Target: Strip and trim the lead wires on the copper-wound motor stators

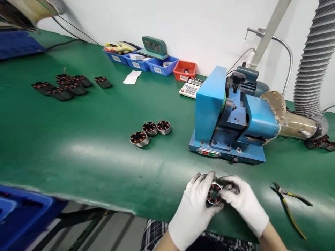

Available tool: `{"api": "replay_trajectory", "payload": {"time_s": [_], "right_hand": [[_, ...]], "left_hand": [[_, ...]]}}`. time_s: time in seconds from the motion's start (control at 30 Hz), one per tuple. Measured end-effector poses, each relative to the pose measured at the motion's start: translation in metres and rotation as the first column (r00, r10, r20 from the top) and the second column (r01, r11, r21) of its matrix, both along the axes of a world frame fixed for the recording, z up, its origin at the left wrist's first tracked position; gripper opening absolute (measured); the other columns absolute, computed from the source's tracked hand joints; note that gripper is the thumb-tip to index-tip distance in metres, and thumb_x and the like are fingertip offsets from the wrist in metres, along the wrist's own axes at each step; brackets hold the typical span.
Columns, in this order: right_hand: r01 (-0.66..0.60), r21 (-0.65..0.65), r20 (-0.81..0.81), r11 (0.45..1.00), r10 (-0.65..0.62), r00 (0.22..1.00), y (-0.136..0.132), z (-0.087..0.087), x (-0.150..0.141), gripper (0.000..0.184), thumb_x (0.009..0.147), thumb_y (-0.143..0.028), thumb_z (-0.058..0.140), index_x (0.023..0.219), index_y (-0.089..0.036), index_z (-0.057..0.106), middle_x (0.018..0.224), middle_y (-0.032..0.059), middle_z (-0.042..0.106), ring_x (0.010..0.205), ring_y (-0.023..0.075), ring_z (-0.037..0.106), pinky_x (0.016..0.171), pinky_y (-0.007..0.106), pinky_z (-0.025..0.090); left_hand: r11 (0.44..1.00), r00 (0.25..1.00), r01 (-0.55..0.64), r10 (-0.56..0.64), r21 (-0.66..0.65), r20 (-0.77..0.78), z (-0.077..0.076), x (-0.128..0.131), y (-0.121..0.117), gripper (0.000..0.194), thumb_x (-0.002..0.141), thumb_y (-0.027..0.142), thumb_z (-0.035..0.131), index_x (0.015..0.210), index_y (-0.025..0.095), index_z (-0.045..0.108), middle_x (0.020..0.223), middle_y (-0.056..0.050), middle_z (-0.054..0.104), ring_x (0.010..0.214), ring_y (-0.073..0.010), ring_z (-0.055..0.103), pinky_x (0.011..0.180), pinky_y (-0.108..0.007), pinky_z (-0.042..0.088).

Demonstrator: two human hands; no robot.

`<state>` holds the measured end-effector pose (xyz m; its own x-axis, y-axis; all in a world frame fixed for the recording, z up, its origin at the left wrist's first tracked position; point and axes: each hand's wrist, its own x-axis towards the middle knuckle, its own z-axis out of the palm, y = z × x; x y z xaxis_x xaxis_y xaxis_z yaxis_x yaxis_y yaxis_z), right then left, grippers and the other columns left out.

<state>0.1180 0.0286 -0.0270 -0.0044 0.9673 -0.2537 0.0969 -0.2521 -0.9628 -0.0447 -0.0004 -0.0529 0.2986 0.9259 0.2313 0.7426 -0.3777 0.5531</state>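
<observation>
1. The coil-wound ring (214, 200) is apparently being handled or turned, above the desk (104, 174) before the blue machine (209, 104).
2. The next move probably calls for a steady hold.
3. The left hand (195, 211) closes its fingers around the ring's left side.
4. The right hand (244, 200) touches its right edge, fingers curled; I cannot tell whether they grip.

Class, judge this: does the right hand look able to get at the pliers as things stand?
Probably yes: the pliers lie on the green bench beside the right hand, with nothing visible between, though that hand is at the wound ring and might need to leave it.
</observation>
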Motion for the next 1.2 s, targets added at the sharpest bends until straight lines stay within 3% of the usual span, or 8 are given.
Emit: {"api": "replay_trajectory", "payload": {"time_s": [0.13,0.33,0.53,0.67,0.77,0.87,1.03,1.2], "right_hand": [[-0.028,0.052,0.096,0.998,0.023,0.995,-0.009,-0.005,-0.021,0.009,0.069,-0.025,0.065,0.061,-0.025,0.069,0.069,0.0038,0.063,0.070,0.0239,0.058,0.067,0.035,0.047],[0.084,0.059,0.178,0.995,-0.093,0.980,-0.030,-0.019,-0.009,0.011,0.069,-0.023,0.061,0.063,-0.026,0.069,0.069,0.0010,0.067,0.068,0.0222,0.058,0.064,0.032,0.047],[0.179,0.025,0.160,0.984,-0.181,0.970,-0.023,-0.022,0.009,0.006,0.067,-0.025,0.067,0.067,-0.021,0.071,0.064,0.0016,0.065,0.053,0.0152,0.052,0.053,0.027,0.043],[0.293,-0.035,0.057,0.955,-0.291,0.955,-0.008,-0.012,0.025,0.031,0.066,-0.046,0.068,0.076,-0.016,0.066,0.054,0.0016,0.059,0.046,0.0136,0.051,0.044,0.026,0.043],[0.174,-0.163,-0.059,0.971,-0.186,0.981,-0.010,-0.003,0.020,0.051,0.061,-0.057,0.068,0.086,-0.013,0.064,0.069,0.0083,0.065,0.048,0.0171,0.058,0.039,0.028,0.045],[0.014,-0.272,-0.104,0.962,-0.044,0.994,-0.019,-0.001,0.002,0.047,0.056,-0.050,0.074,0.084,-0.013,0.064,0.071,0.0094,0.067,0.042,0.0160,0.056,0.032,0.025,0.042],[0.057,-0.228,-0.037,0.972,-0.068,0.997,-0.019,-0.011,-0.018,0.031,0.062,-0.036,0.071,0.085,-0.016,0.067,0.055,0.0003,0.061,0.034,0.0092,0.043,0.030,0.020,0.035],[0.044,-0.143,0.060,0.989,-0.035,0.998,-0.017,-0.011,-0.014,0.020,0.068,-0.036,0.064,0.070,-0.017,0.069,0.057,0.0023,0.063,0.040,0.0121,0.048,0.038,0.024,0.040]], "left_hand": [[0.996,0.997,0.082,-0.081,0.041,-0.015,0.002,0.000,0.001,0.078,0.071,0.023,0.071,0.136,0.021,0.027,0.116,-0.010,0.059,0.108,-0.0258,0.055,0.100,-0.050,0.040],[0.989,0.999,-0.045,0.045,0.140,0.004,-0.002,0.006,-0.001,0.073,0.072,0.035,0.069,0.130,0.009,0.033,0.106,-0.014,0.060,0.101,-0.0289,0.057,0.095,-0.050,0.042],[0.985,0.997,-0.083,0.082,0.149,0.018,-0.001,0.009,0.000,0.069,0.067,0.038,0.073,0.122,0.013,0.039,0.100,-0.011,0.061,0.098,-0.0295,0.057,0.093,-0.051,0.043],[0.990,0.995,-0.097,0.097,0.102,-0.003,0.002,0.009,-0.001,0.074,0.060,0.040,0.076,0.121,0.015,0.042,0.100,-0.012,0.060,0.101,-0.0332,0.056,0.090,-0.054,0.045],[0.998,0.999,-0.042,0.041,0.045,0.031,0.005,0.006,-0.002,0.081,0.061,0.033,0.076,0.128,0.016,0.035,0.116,-0.014,0.056,0.112,-0.0335,0.050,0.095,-0.054,0.041],[0.999,0.998,0.040,-0.041,0.025,0.050,0.003,0.003,-0.002,0.081,0.064,0.021,0.074,0.131,0.017,0.029,0.120,-0.013,0.055,0.114,-0.0298,0.051,0.100,-0.052,0.039],[0.995,0.999,0.031,-0.035,0.090,0.041,-0.002,0.003,-0.001,0.073,0.068,0.020,0.072,0.128,0.014,0.032,0.115,-0.014,0.058,0.108,-0.0284,0.054,0.099,-0.051,0.039],[0.996,0.998,0.031,-0.035,0.089,0.049,0.002,0.006,-0.001,0.064,0.070,0.019,0.069,0.124,0.014,0.036,0.112,-0.012,0.059,0.104,-0.0267,0.056,0.099,-0.050,0.040]]}}
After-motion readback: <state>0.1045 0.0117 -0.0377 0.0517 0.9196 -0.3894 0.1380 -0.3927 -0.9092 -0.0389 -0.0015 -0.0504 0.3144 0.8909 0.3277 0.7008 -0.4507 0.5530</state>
